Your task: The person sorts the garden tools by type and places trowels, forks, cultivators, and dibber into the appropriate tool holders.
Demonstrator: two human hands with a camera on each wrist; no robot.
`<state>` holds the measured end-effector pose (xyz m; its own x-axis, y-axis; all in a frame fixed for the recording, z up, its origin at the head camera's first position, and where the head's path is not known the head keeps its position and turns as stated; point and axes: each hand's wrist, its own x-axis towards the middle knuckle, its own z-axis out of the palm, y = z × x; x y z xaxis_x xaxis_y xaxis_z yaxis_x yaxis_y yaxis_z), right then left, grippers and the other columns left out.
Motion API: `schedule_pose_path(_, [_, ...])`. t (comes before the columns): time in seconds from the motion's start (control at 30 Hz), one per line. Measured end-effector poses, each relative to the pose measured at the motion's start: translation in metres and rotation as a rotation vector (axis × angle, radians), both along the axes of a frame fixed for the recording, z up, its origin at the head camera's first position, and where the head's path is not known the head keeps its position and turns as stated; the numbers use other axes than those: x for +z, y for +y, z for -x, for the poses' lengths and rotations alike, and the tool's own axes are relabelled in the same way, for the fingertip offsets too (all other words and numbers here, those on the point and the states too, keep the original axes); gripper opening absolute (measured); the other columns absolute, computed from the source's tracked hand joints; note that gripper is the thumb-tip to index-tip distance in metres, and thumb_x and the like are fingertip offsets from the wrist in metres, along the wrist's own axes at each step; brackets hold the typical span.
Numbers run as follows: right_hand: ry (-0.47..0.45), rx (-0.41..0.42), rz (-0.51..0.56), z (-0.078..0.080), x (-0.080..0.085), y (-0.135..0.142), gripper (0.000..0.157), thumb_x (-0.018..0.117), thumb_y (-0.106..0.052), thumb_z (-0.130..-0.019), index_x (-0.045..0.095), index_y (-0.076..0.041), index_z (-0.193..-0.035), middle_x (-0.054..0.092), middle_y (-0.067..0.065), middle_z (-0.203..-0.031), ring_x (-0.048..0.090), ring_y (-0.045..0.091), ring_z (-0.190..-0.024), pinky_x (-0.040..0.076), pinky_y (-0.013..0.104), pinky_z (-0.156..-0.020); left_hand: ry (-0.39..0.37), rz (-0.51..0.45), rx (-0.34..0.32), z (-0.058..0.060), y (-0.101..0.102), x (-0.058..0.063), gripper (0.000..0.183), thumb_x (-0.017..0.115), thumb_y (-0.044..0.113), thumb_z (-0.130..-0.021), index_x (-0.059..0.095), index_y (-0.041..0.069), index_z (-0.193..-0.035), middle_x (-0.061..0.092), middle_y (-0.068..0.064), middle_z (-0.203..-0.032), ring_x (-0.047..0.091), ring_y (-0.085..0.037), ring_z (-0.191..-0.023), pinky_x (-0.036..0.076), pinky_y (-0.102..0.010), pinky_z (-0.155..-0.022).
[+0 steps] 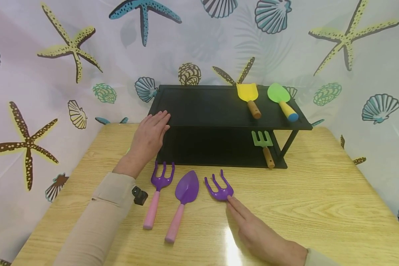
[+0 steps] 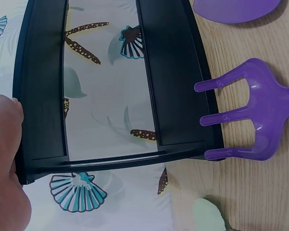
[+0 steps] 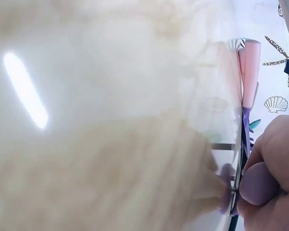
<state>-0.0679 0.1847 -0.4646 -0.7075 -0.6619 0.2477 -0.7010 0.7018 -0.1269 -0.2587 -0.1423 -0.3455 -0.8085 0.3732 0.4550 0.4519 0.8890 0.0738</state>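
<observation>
My left hand (image 1: 149, 135) rests on the left end of a black two-tier shelf (image 1: 199, 107), its fingers lying on the top board; in the left wrist view that hand is at the shelf's edge. My right hand (image 1: 261, 234) grips a purple hand fork (image 1: 222, 194) low over the table, tines pointing toward the shelf. Most of its handle is hidden in the hand, but the rounded handle end (image 3: 259, 184) shows in the right wrist view. Between the hands lie a purple trowel (image 1: 187, 188) and another purple fork (image 1: 161, 181), both with pink handles.
On the shelf's top board lie a yellow shovel (image 1: 247, 92) and a green trowel (image 1: 278, 93). A green fork (image 1: 262, 139) is on the lower tier, at the right. Something pale green (image 2: 208, 214) lies on the table left of the shelf. Patterned cloth (image 1: 199, 44) hangs behind.
</observation>
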Motion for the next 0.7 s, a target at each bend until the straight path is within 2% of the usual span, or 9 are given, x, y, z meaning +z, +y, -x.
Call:
schedule_pose_path(0.17, [-0.028, -0.009, 0.041, 0.004, 0.003, 0.001, 0.064, 0.060, 0.006, -0.081, 0.043, 0.012, -0.142, 0.032, 0.028, -0.156, 0.040, 0.039, -0.142, 0.042, 0.043, -0.109, -0.007, 0.002, 0.000, 0.000, -0.001, 0.000, 0.045, 0.047, 0.023, -0.105, 0.047, 0.005, -0.147, 0.046, -0.013, -0.153, 0.041, -0.028, -0.145, 0.027, -0.043, -0.124])
schedule_pose_path(0.47, [0.046, -0.003, 0.052, 0.016, 0.009, 0.005, 0.064, 0.061, 0.007, -0.079, 0.044, 0.014, -0.140, 0.032, 0.027, -0.156, 0.040, 0.039, -0.142, 0.041, 0.041, -0.110, -0.017, -0.003, 0.002, -0.001, -0.002, 0.001, 0.046, 0.046, 0.023, -0.105, 0.046, 0.005, -0.147, 0.045, -0.013, -0.154, 0.040, -0.028, -0.145, 0.026, -0.043, -0.124])
schedule_pose_path(0.7, [0.086, 0.007, 0.098, 0.032, 0.018, 0.009, 0.064, 0.061, 0.014, -0.076, 0.043, 0.019, -0.137, 0.035, 0.034, -0.151, 0.042, 0.047, -0.137, 0.042, 0.046, -0.108, -0.010, -0.012, -0.001, -0.001, -0.001, 0.001, 0.045, 0.048, 0.023, -0.105, 0.047, 0.005, -0.146, 0.046, -0.012, -0.153, 0.040, -0.027, -0.145, 0.027, -0.044, -0.124])
